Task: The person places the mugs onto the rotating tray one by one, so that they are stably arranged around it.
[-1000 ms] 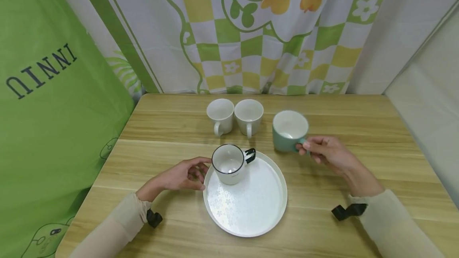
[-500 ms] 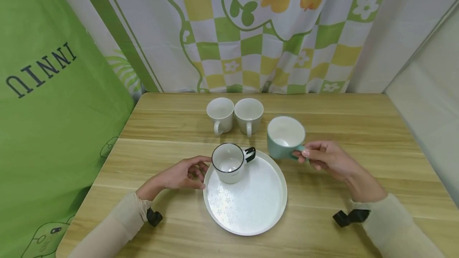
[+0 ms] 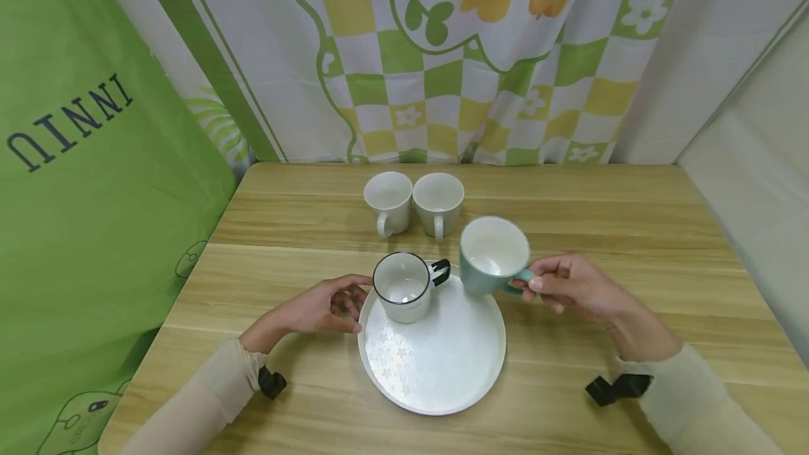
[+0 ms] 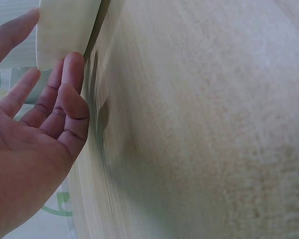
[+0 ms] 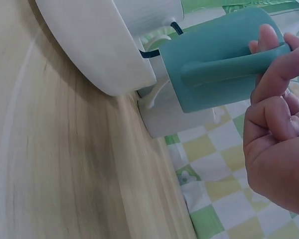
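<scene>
By its handle, my right hand (image 3: 571, 285) pinches a teal mug (image 3: 483, 278) with a white inside. In the head view the mug overlaps the upper right rim of a round white tray (image 3: 442, 378); the right wrist view shows the mug (image 5: 217, 64) raised above the table. A white mug (image 3: 404, 311) with a black rim and black handle stands on the tray's upper left part. My left hand (image 3: 322, 306) is at the tray's left edge, fingers loosely bent, with fingertips (image 4: 74, 62) against the tray's side (image 4: 65, 32).
Two white mugs (image 3: 390, 213) stand side by side behind the tray, handles toward me. The wooden table (image 3: 303, 216) ends at a checked curtain (image 3: 436, 83) at the back. A green cloth (image 3: 95, 181) hangs along the left.
My right hand has carried the teal mug left and toward me, from beside the tray to over its upper right rim. The left hand, tray and other mugs stay put.
</scene>
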### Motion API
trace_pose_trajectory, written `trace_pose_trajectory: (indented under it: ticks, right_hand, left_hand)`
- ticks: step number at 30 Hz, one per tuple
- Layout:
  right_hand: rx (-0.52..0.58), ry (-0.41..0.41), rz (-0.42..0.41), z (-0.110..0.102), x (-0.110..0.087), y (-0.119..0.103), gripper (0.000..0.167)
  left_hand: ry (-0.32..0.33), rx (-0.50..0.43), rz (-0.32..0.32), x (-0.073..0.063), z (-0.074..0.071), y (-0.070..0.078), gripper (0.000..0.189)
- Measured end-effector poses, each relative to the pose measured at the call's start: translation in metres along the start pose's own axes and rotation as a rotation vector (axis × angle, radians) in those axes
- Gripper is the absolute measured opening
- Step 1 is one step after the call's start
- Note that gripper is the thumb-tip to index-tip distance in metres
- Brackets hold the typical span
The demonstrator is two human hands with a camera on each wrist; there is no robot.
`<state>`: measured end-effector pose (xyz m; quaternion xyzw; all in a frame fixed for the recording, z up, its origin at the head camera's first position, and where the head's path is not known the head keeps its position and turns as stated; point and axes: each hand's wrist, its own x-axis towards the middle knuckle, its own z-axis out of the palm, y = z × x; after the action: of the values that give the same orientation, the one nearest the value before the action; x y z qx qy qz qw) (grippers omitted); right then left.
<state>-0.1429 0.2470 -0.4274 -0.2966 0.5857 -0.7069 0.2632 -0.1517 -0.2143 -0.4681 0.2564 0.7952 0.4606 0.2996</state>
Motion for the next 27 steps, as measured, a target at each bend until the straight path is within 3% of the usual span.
trace_pose_trajectory:
  ticks: [9, 27]
  right_hand:
    - [0.047, -0.029, 0.063, 0.004, 0.001, 0.002, 0.028]
    - [0.071, -0.113, 0.090, 0.014, 0.008, 0.008, 0.025]
  left_hand:
    - [-0.001, 0.000, -0.005, 0.000, 0.000, 0.001, 0.077]
    - [0.000, -0.001, -0.006, -0.001, 0.000, 0.000, 0.076]
